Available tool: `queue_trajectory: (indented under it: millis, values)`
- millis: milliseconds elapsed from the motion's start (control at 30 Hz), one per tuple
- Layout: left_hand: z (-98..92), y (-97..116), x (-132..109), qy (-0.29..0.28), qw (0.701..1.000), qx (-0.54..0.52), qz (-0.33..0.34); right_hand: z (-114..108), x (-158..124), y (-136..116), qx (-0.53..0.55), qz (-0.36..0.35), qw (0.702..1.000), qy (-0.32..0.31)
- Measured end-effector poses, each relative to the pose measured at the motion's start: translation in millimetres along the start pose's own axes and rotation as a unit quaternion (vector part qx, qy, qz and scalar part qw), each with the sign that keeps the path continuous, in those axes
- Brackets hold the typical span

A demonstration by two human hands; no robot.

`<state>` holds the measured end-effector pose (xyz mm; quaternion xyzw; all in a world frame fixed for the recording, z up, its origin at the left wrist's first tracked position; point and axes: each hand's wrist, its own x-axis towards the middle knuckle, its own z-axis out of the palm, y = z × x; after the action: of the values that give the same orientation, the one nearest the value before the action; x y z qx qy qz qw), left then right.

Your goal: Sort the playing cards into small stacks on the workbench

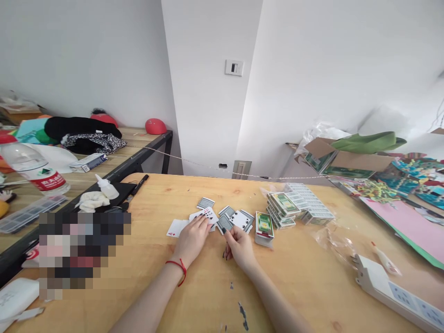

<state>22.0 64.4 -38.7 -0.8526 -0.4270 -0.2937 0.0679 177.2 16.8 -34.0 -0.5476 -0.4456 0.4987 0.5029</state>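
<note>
My left hand (194,235), with a red string at the wrist, lies with its fingers stretched over face-up playing cards (208,213). An ace of diamonds (174,228) sticks out to its left. My right hand (238,247) pinches the near edge of a playing card with a grey patterned back (225,223) between thumb and finger; its other fingers are curled. Beyond it, a face-up spade card (239,220) lies over more face-down cards. Another patterned card (206,203) rests farther back. Right of my right hand stands a green and yellow card box (264,225).
Stacked card boxes (284,203) and a wrapped block of boxes (308,201) stand on the right. A power strip (398,291) and glue tube (386,260) lie nearer. To the left are a squeeze bottle (107,188), a black pen (140,183) and a water bottle (38,169).
</note>
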Motion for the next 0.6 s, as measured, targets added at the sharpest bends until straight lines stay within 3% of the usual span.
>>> queue_trajectory:
  millis: [167,300,400,467,533,600]
  values:
    - [-0.6,0,-4,-0.023,0.999,0.032,-0.010,-1,1,2,-0.002,-0.001,1.000,0.001]
    - [-5.5,1,-5,0.046,0.998,0.035,0.000,-2,1,-2,0.057,0.014,0.998,-0.021]
    - [-13.4,6,-3,0.099,0.992,0.016,0.071,-1,0,-7,0.151,0.023,0.985,-0.080]
    - [-18.5,12,-1,0.091,0.985,-0.007,0.145,1,0,-8,0.195,0.027,0.976,-0.095]
    - [-21.2,18,0,0.069,0.978,-0.023,0.193,2,1,-7,0.210,0.033,0.974,-0.081]
    - [-20.4,21,2,0.050,0.980,-0.029,0.192,2,3,-4,0.214,0.033,0.975,-0.050]
